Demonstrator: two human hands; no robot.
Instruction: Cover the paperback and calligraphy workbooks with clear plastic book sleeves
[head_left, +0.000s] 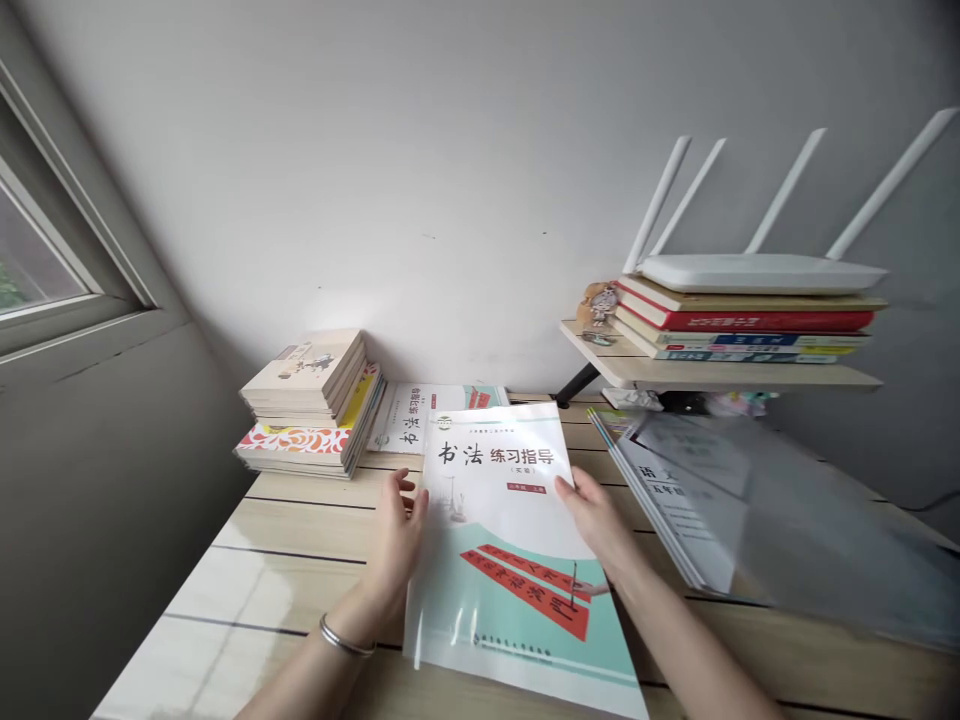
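A white and teal calligraphy workbook (495,600) with red banners on its cover is tilted up over the desk in front of me. My right hand (596,510) grips its right edge, thumb on the cover and the other fingers behind. Close by the left edge is my left hand (397,535), fingers half bent and apart, not closed on the book; whether the thumb touches the edge I cannot tell. Behind it, a similar workbook (401,415) lies turned sideways on the desk, partly covered by the held one.
Stacked books (300,400) stand at the back left. To the right lie thin textbooks (675,510) and transparent plastic sheets (832,540). A raised shelf (720,375) bears books (757,320), a white router (765,270) and a small figurine (598,305). A window (45,240) is at left.
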